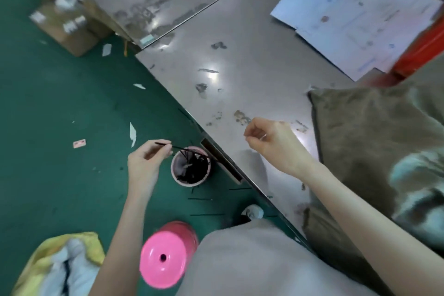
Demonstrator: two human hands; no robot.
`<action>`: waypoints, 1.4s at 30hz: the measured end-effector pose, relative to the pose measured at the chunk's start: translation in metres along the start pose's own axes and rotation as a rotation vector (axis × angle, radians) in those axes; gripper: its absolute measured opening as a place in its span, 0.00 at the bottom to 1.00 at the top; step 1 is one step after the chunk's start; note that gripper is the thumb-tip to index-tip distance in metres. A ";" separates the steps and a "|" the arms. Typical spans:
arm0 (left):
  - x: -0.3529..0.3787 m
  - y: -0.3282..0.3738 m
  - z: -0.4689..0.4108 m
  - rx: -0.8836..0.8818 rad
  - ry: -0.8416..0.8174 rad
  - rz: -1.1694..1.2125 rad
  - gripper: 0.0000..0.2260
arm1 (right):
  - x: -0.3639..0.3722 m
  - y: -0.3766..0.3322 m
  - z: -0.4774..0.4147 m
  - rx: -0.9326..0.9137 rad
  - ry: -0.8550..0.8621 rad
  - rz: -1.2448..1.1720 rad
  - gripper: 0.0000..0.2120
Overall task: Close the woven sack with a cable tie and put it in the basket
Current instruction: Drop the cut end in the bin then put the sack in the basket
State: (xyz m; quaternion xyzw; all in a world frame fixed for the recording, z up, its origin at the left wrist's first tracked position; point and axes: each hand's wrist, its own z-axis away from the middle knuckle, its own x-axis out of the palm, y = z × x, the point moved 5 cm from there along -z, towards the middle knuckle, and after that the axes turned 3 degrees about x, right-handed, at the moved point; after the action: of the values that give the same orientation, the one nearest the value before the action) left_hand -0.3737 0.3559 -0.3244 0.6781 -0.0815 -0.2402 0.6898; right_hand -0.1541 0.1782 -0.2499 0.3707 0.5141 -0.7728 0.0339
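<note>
My left hand [147, 162] pinches a thin black cable tie [163, 143] just above a pink pot [191, 167] on the green floor; the pot holds several more black ties. My right hand [272, 143] hovers over the metal table with its fingers curled and nothing visible in them. The olive-brown woven sack [365, 142] lies on the table to the right of that hand, its right part blurred. No basket can be made out with certainty.
Grey metal table [240, 74] runs diagonally, its edge beside the pot. White paper sheets [355, 14] and a red object [422, 50] lie far right. A pink stool [165, 256], a yellow bundle [60, 264], loose ties [206, 214] and cardboard boxes [64, 24] sit on the floor.
</note>
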 end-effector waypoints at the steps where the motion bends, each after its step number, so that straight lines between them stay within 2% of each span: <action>1: -0.004 -0.007 -0.006 -0.011 0.007 -0.030 0.09 | 0.000 0.001 -0.005 0.006 -0.001 -0.001 0.06; 6: -0.016 -0.045 -0.039 -0.050 0.039 -0.247 0.09 | 0.001 0.011 -0.028 0.074 -0.009 -0.018 0.05; 11: -0.008 -0.079 -0.068 0.008 0.048 -0.543 0.03 | 0.001 0.025 -0.033 0.128 0.023 -0.034 0.06; 16: -0.008 -0.118 -0.082 -0.145 0.028 -0.657 0.08 | -0.002 0.034 -0.031 0.176 0.046 -0.051 0.05; 19: -0.006 -0.119 -0.082 -0.175 0.056 -0.644 0.09 | -0.008 0.034 -0.028 0.175 0.073 -0.058 0.05; 22: 0.001 -0.104 -0.077 -0.130 0.081 -0.593 0.10 | -0.008 0.032 -0.025 0.171 0.077 -0.074 0.05; 26: 0.020 -0.061 -0.060 -0.029 0.103 -0.447 0.08 | -0.008 0.028 -0.020 0.160 0.095 -0.097 0.04; 31: 0.061 0.008 -0.028 0.052 0.030 -0.233 0.06 | -0.020 0.020 -0.003 0.123 0.136 -0.125 0.05; 35: 0.098 0.060 0.005 0.111 -0.110 -0.154 0.07 | -0.045 0.015 0.024 0.085 0.228 -0.118 0.05; 42: 0.175 0.138 0.068 0.240 -0.510 -0.103 0.09 | -0.106 0.012 0.098 0.031 0.492 -0.115 0.04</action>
State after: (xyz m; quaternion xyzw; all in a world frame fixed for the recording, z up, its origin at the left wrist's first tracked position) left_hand -0.2208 0.2130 -0.2230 0.6757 -0.2457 -0.4266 0.5486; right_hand -0.1248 0.0570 -0.1755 0.5181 0.5153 -0.6677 -0.1420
